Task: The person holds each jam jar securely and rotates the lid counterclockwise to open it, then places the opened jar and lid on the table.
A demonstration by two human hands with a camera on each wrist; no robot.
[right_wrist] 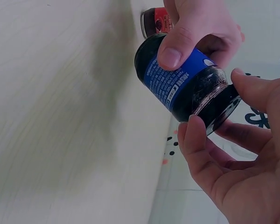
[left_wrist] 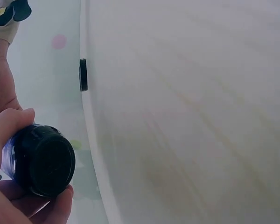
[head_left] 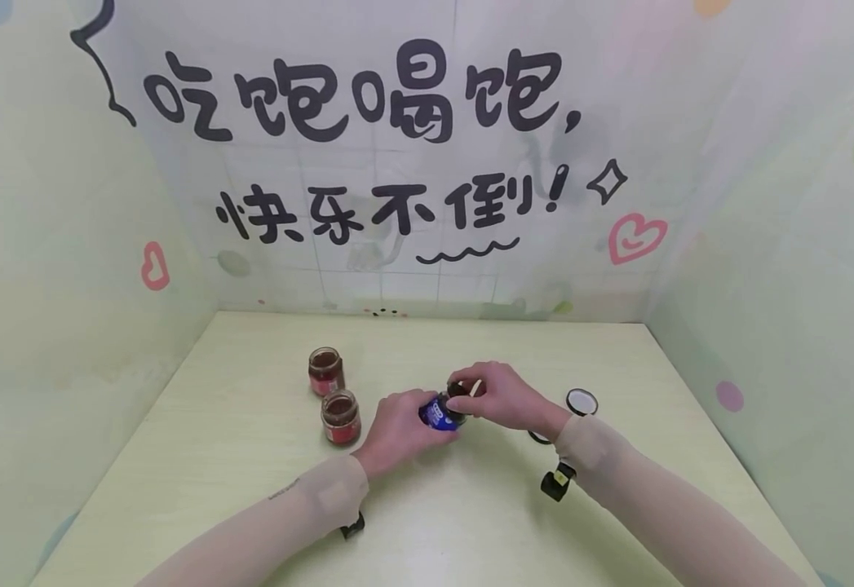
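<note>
A dark glass jar with a blue label is tilted above the table, its base showing in the left wrist view. My left hand grips it round the label, the thumb lying across the print. With curled fingers, my right hand pinches the black lid at the jar's mouth. Left of the hands stand two lidless jars with red labels, a farther jar and a nearer jar, both with dark red-brown contents.
A loose lid lies with its white inside up beyond my right wrist. Another lid is partly hidden by that forearm. The pale table meets printed walls at the back and sides.
</note>
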